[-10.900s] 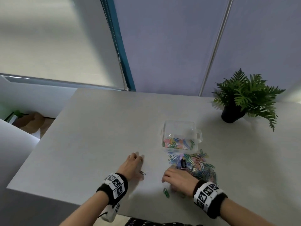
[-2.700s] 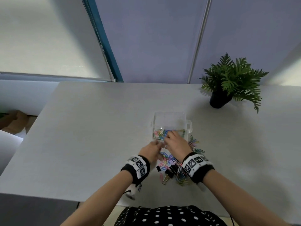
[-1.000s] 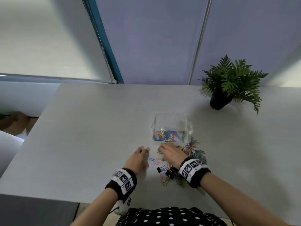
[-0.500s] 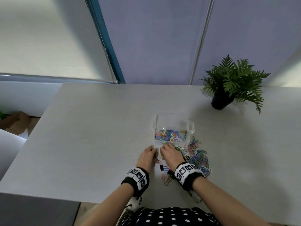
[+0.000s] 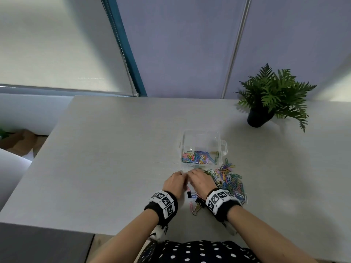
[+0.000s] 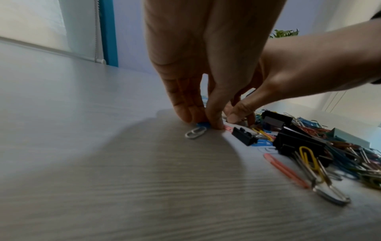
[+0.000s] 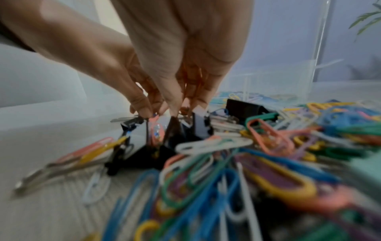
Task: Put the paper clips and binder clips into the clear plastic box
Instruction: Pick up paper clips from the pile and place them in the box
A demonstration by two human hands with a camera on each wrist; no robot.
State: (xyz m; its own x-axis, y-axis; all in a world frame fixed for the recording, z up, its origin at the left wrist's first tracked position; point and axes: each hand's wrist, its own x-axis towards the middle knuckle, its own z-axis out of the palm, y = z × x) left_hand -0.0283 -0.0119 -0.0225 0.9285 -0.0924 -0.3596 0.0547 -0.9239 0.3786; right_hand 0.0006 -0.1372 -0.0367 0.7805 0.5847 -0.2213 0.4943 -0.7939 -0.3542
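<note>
The clear plastic box [image 5: 201,136] stands open mid-table with coloured paper clips [image 5: 199,158] along its near side. A loose pile of paper clips [image 5: 230,182] lies just in front of it, to the right of my hands. Black binder clips [image 5: 199,201] lie between my wrists. My left hand [image 6: 203,120] reaches down to the table and pinches a blue paper clip [image 6: 203,125]; a white clip [image 6: 195,132] lies beside it. My right hand [image 7: 179,107] is curled fingertips-down right next to it, pinching at clips beside a black binder clip [image 7: 199,126].
A potted fern [image 5: 273,99] stands at the back right of the table [image 5: 114,158]. The table's left edge drops off to the floor, and a wall and window blind close the far side. A mint-green object [image 7: 362,164] lies at the right edge of the pile.
Both hands have come back from the box to the table in front of it. Over the last second the left hand slid right until it met the right hand.
</note>
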